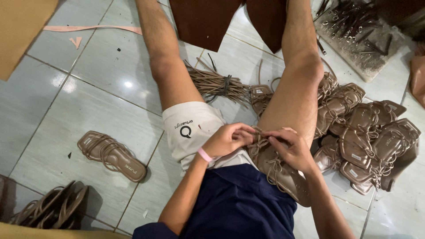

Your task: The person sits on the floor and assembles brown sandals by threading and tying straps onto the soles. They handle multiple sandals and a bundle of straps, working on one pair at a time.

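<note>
- On my lap, I see the brown sandal [276, 170] lying against the right thigh; my left hand [228, 139] and right hand [294, 148] both pinch its thin straps.
- Beside the right leg, a pile of same sandals [367, 132] crowds the tiled floor [88, 102].
- Between the knees lies a bundle of straps [217, 84].
- At left, one single sandal [111, 155] lies apart.

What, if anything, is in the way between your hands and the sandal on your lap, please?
Nothing visible: the left hand and right hand are already on the sandal, fingers pinching its straps at the near end.
</note>
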